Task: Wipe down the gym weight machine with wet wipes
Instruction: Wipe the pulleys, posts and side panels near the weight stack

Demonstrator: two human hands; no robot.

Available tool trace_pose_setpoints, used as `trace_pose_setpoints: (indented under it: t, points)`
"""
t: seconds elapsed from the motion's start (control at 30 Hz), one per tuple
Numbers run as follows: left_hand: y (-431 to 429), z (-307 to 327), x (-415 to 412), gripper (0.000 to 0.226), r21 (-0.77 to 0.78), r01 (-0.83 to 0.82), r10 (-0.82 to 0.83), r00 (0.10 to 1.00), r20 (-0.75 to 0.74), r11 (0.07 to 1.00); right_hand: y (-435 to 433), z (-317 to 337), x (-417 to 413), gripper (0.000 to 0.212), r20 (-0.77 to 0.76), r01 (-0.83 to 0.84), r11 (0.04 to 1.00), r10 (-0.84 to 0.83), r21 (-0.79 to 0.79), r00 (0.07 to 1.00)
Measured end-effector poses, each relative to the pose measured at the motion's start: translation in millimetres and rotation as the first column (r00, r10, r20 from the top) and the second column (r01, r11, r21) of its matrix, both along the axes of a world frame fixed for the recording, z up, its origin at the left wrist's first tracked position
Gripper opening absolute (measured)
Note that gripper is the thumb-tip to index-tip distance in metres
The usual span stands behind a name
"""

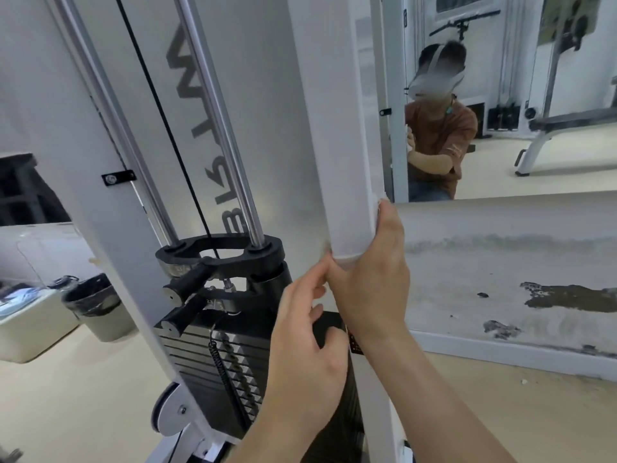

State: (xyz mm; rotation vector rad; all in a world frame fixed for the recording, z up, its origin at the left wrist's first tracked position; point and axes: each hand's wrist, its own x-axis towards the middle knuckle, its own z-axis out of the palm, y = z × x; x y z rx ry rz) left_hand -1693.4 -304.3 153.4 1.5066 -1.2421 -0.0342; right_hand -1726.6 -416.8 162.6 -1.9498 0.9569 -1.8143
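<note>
A black weight stack (233, 362) is sitting low in the white frame of the weight machine (277, 95), with a coiled black cord (220, 365) hanging down its face. Two chrome guide rods (213, 128) and a thin black cable (167, 121) are running down into the black top plate (220, 252), and two black selector pins (187, 285) are sticking out toward the left, just beside the left grip (307, 345). Behind the frame, a mirror (500, 95) is reflecting the person crouching and a bench (567, 128). Under the mirror, paint is peeling off the wall (567, 295). A bin with a black liner (96, 305) and a white box (30, 325) are standing on the floor at the left.

The wet wipe (349, 261) is lying between the right grip (370, 279) and the machine's white upright post (334, 162); only thin white edges are showing, one under the thumb and one above the fingers.

The right grip is wrapping closed around the post, thumb on the near face and fingers round the far edge, pressing the wipe against the metal. The left grip is hovering in front of the weight stack with fingers loosely curled, its thumb and forefinger reaching up to the wipe's lower edge beside the right thumb. Whether they are pinching the wipe or only touching it cannot be told.
</note>
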Motion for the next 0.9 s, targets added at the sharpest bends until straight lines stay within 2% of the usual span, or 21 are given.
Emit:
trace_pose_setpoints:
  t: [0.07, 0.13, 0.3, 0.4, 0.5, 0.57, 0.63, 0.7, 0.77, 0.83, 0.9]
  points:
    - [1, 6, -5, 0.065, -0.021, 0.034, -0.033, 0.997, 0.063, 0.999, -10, 10, -5, 0.086, -0.026, -0.017, 0.994, 0.014, -0.11, 1.0]
    - [0, 10, -7, 0.06, -0.034, 0.056, -0.05, 0.987, 0.154, 0.998, -17, 7, -10, 0.082, -0.034, -0.059, 0.986, 0.054, -0.154, 0.998]
    - [-3, 14, -6, 0.057, 0.017, 0.008, -0.011, 0.978, 0.209, 1.0, -6, -38, -12, 0.072, -0.038, -0.156, 0.988, 0.155, -0.019, 0.987]
    - [-3, 28, -7, 0.059, 0.015, -0.002, -0.002, 0.965, 0.26, 1.0, 1, -10, -10, 0.069, -0.007, -0.166, 0.986, 0.166, 0.022, 0.986]
    - [-2, 52, -1, 0.075, 0.013, 0.006, -0.009, 0.972, 0.234, 1.0, -2, 66, -1, 0.062, 0.061, -0.118, 0.984, 0.127, -0.136, 0.99]
    - [-2, 69, 5, 0.072, -0.007, -0.013, 0.015, 0.965, 0.261, 1.0, -7, 94, 2, 0.058, 0.073, -0.101, 0.967, 0.121, -0.233, 0.99]
    - [-1, 85, 8, 0.061, -0.005, -0.005, 0.006, 0.953, 0.303, 1.0, -9, 81, -2, 0.056, 0.042, -0.141, 0.949, 0.159, -0.282, 0.986]
    - [-3, 95, 5, 0.048, 0.075, 0.006, -0.026, 0.964, 0.265, 0.997, -8, 44, -8, 0.061, -0.008, -0.166, 0.956, 0.169, -0.241, 0.986]
    - [-7, 97, 2, 0.034, 0.1, 0.012, -0.029, 0.984, 0.175, 0.995, -5, 18, -12, 0.065, -0.033, -0.167, 0.977, 0.164, -0.133, 0.986]
    - [-12, 103, -1, 0.023, 0.078, -0.009, -0.002, 0.989, 0.146, 0.997, -5, 27, -13, 0.066, -0.044, -0.143, 0.988, 0.141, -0.052, 0.989]
    - [-21, 119, -2, 0.017, -0.004, -0.008, 0.008, 0.997, 0.08, 1.0, -8, 65, -12, 0.078, -0.057, -0.148, 0.989, 0.147, -0.014, 0.987]
